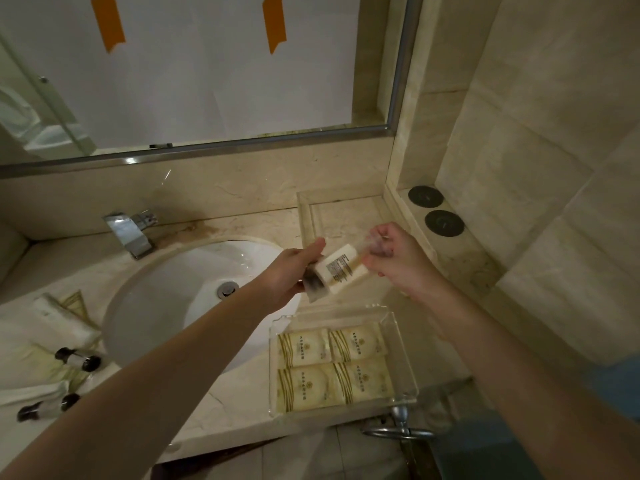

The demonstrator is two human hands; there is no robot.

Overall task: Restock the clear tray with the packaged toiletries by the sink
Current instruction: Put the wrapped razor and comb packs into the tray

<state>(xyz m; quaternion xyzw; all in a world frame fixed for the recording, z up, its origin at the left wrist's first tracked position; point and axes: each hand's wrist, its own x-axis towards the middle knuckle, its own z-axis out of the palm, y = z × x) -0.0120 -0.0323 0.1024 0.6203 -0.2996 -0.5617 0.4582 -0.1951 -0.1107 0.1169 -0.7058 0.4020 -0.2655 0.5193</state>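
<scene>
Both my hands hold one packaged toiletry [341, 270], a white item with printed text in a clear wrapper, above the counter between the sink and the clear tray. My left hand [294, 271] grips its dark lower end. My right hand [394, 258] pinches its upper end. The clear tray [403, 358] sits on the counter to the right of the sink, below my hands, and holds several cream sachets [332, 365] lying flat. Left of the sink lie more toiletries: small dark-capped bottles [78, 358] and white packets [65, 318].
A white oval sink [166, 299] with a chrome tap [130, 233] fills the counter's middle. A mirror [207, 71] spans the wall behind. Two round dark discs [434, 209] sit on the ledge at right. A metal ring holder [398, 431] hangs below the counter edge.
</scene>
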